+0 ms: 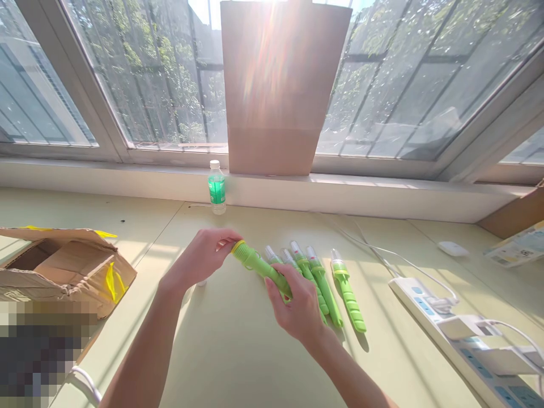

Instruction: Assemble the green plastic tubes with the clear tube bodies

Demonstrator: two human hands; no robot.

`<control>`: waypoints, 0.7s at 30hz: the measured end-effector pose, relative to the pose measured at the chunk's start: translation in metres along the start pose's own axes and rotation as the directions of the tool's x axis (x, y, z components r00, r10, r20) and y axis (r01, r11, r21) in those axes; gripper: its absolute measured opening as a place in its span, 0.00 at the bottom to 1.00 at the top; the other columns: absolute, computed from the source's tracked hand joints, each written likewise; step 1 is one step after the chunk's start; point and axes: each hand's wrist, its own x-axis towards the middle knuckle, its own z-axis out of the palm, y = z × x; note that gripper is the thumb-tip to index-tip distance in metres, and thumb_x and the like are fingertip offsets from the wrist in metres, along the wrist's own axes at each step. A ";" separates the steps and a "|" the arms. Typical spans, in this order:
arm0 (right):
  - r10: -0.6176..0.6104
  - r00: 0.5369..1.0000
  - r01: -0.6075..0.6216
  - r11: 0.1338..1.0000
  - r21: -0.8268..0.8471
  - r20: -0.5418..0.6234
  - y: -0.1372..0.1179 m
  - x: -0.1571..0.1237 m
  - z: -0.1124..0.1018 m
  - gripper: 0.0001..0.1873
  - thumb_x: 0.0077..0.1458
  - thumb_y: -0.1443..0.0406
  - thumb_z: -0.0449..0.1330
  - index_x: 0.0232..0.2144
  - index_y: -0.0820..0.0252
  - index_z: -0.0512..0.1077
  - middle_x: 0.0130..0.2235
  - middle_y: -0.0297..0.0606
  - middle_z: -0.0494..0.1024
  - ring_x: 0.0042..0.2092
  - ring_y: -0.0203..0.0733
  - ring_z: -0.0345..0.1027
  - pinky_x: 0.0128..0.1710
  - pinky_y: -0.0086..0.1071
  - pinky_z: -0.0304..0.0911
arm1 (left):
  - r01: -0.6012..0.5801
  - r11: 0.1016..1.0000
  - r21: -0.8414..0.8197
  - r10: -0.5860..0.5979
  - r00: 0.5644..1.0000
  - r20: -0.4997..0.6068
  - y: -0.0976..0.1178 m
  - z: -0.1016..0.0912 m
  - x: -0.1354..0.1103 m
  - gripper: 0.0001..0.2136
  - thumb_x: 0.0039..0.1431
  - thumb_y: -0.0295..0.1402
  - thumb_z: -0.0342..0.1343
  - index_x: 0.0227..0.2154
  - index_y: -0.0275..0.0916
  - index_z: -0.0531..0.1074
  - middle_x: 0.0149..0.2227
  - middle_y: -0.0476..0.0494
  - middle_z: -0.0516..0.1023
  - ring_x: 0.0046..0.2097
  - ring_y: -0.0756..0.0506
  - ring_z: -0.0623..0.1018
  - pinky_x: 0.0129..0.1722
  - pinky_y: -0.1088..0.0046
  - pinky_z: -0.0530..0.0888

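My right hand (295,297) is closed around a green plastic tube-shaped handle (259,265), tilted up to the left, with a ribbed neck. At that end is a yellow ring (238,246), where the bent fingers of my left hand (210,249) meet it; their tips are partly hidden. Just beyond my right hand lie several green sticks with clear domed caps (317,272), some partly covered by the hand. A similar capped green stick (349,292) rests apart to their right. A small white object (202,283) shows beneath my left wrist, mostly hidden.
A bottle with a green label (217,190) stands by the window ledge. An open cardboard box (102,272) is at the left. On the right lie a white power strip (450,340) with plugs and cables, and a white mouse-like object (453,248). Cardboard (276,102) leans against the window.
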 end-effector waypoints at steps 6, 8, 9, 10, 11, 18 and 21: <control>-0.004 0.999 0.001 0.998 -0.062 -0.041 0.002 0.001 -0.001 0.07 0.60 0.65 0.55 0.41 0.58 0.67 0.29 0.37 0.74 0.23 0.36 0.64 0.20 0.30 0.56 | -0.035 0.999 0.010 0.035 0.998 0.056 0.005 -0.005 -0.005 0.14 0.61 0.34 0.48 0.45 0.45 0.76 0.45 0.45 0.80 0.45 0.43 0.79 0.43 0.69 0.77; -0.037 0.996 0.029 0.994 -0.105 -0.077 0.001 0.002 -0.003 0.07 0.59 0.66 0.56 0.41 0.59 0.67 0.30 0.37 0.74 0.23 0.36 0.65 0.20 0.30 0.55 | -0.024 0.998 -0.063 0.029 0.997 0.072 0.006 -0.007 -0.005 0.14 0.60 0.33 0.50 0.47 0.45 0.74 0.47 0.45 0.79 0.48 0.43 0.78 0.47 0.67 0.76; -0.052 0.994 0.039 0.991 -0.128 -0.096 0.001 0.002 -0.004 0.07 0.59 0.66 0.56 0.41 0.60 0.67 0.30 0.37 0.74 0.24 0.36 0.65 0.20 0.30 0.55 | -0.016 0.995 -0.099 0.024 0.997 0.078 0.007 -0.007 -0.005 0.13 0.60 0.33 0.51 0.47 0.44 0.73 0.48 0.45 0.78 0.49 0.43 0.78 0.49 0.67 0.76; -0.064 0.992 0.047 0.987 -0.151 -0.109 0.000 0.002 -0.005 0.08 0.59 0.66 0.56 0.41 0.60 0.68 0.30 0.38 0.74 0.24 0.37 0.66 0.20 0.30 0.55 | -0.007 0.991 -0.130 0.017 0.997 0.082 0.007 -0.007 -0.005 0.13 0.59 0.34 0.53 0.46 0.44 0.72 0.48 0.45 0.78 0.49 0.43 0.78 0.50 0.66 0.76; -0.075 0.990 0.054 0.984 -0.171 -0.117 -0.001 0.002 -0.005 0.08 0.59 0.66 0.56 0.41 0.60 0.68 0.30 0.38 0.75 0.24 0.37 0.67 0.20 0.30 0.55 | 0.004 0.988 -0.154 0.008 0.997 0.079 0.008 -0.006 -0.005 0.12 0.58 0.36 0.55 0.45 0.44 0.72 0.47 0.45 0.78 0.49 0.43 0.78 0.50 0.66 0.75; -0.141 0.982 0.094 0.942 -0.322 -0.124 -0.005 0.002 -0.004 0.09 0.60 0.62 0.57 0.41 0.60 0.70 0.26 0.35 0.74 0.22 0.36 0.65 0.19 0.30 0.50 | 0.075 0.983 -0.170 -0.063 0.995 0.074 0.008 -0.002 -0.002 0.11 0.54 0.41 0.61 0.34 0.42 0.70 0.42 0.46 0.79 0.46 0.43 0.79 0.49 0.62 0.76; -0.137 0.984 0.084 0.920 -0.383 -0.112 -0.005 0.002 -0.003 0.11 0.60 0.60 0.58 0.41 0.60 0.71 0.24 0.33 0.72 0.19 0.34 0.62 0.17 0.30 0.48 | 0.055 0.983 -0.178 -0.038 0.994 0.100 0.006 0.000 -0.002 0.09 0.56 0.40 0.60 0.33 0.41 0.69 0.45 0.46 0.79 0.45 0.44 0.79 0.50 0.62 0.75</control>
